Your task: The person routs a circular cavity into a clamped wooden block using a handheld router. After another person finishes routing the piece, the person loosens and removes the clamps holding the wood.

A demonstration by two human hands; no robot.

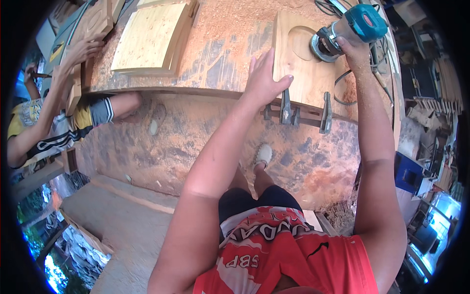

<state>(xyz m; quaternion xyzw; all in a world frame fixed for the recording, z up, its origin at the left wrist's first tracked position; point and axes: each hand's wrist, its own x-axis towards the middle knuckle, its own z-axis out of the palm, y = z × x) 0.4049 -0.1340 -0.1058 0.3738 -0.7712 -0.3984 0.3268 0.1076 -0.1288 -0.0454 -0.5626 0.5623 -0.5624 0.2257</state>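
Right grip [353,49] holds teal router [364,24] over right side of board [303,76], which has a round recess left of this grip. Left grip [264,78] is open, thumb spread, at board's left edge. Sawdust coats tabletop [210,56] around both; stacked boards [147,41] lie left of left grip, dusty floor [196,142] below. Red shirt [298,259] below grips bears lettering; router cap carries reddish label.
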